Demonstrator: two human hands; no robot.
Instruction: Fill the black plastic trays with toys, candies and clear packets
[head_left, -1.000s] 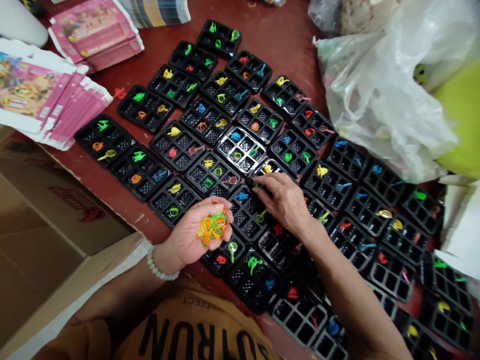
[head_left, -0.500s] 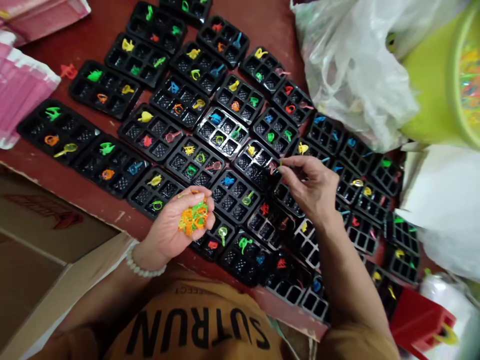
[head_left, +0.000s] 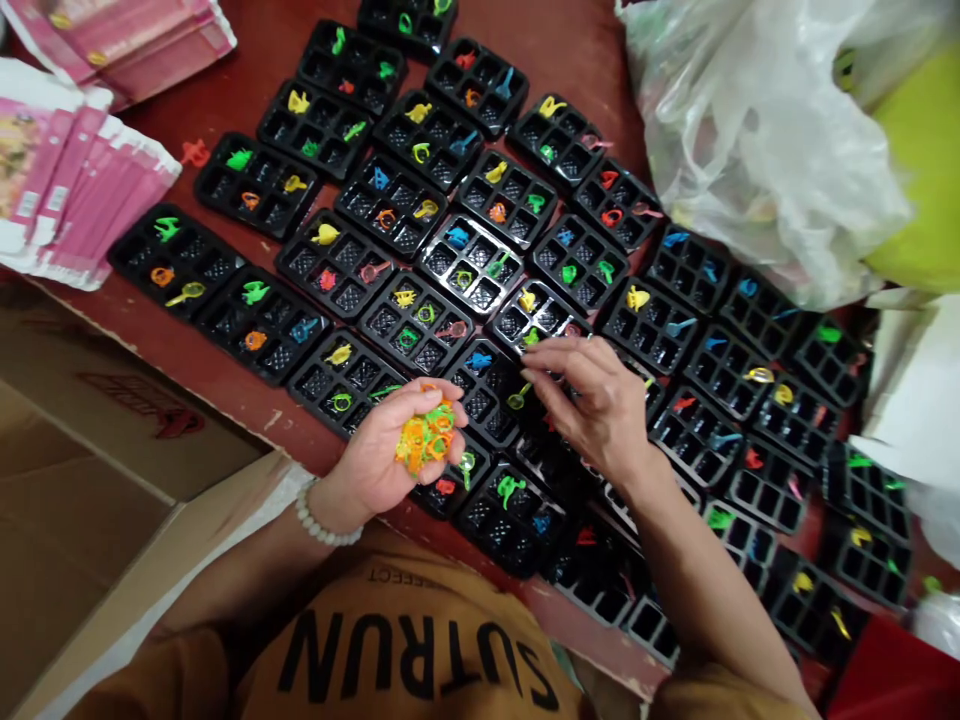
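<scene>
Several black compartment trays [head_left: 262, 322] lie in rows on a dark red table [head_left: 570, 50], each with small coloured plastic toys in its cells. My left hand [head_left: 390, 455] is cupped palm up near the table's front edge and holds a heap of orange, yellow and green plastic rings [head_left: 426, 435]. My right hand [head_left: 592, 400] hovers palm down over the middle trays, its fingers loosely spread, with the fingertips just above a tray [head_left: 534, 315] that has a yellow and a green piece in it. Nothing shows between those fingers.
Pink printed cards [head_left: 82, 170] lie stacked at the far left. A clear plastic bag [head_left: 750, 150] and a lime-green tub [head_left: 922, 170] stand at the right. An open cardboard box [head_left: 90, 460] sits below the table's left edge. White bags [head_left: 911, 400] lie at the right.
My right hand drew back from the trays further right toward the middle, its fingers opening from a pinch. My left hand stayed cupped on the rings. The camera view shifted slightly.
</scene>
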